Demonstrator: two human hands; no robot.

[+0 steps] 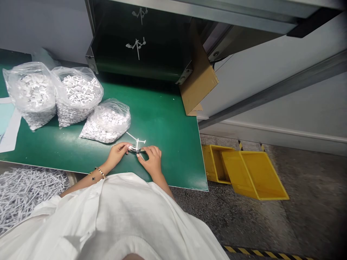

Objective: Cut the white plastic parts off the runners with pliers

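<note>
Just above the green tabletop, near its front edge, my two hands meet around a branched white plastic piece (137, 142). It looks like a moulded sprue, with a long thin stem pointing up and left. My left hand (118, 154) pinches small white parts at its lower left end with thumb and fingertips. From the other side, my right hand (151, 159) is closed with its fingertips at the piece's lower right. A small dark thing (138, 151) shows between the fingers, too small to name. Beyond my left hand stands a clear bag (106, 121) of small white parts.
Two more bags of white parts, a middle bag (77, 94) and a left bag (34, 95), stand on the green table (168, 133). Similar white pieces lie on a dark conveyor belt (162, 54) ahead. White sticks (29, 191) fill the lower left. Yellow crates (255, 175) stand on the floor.
</note>
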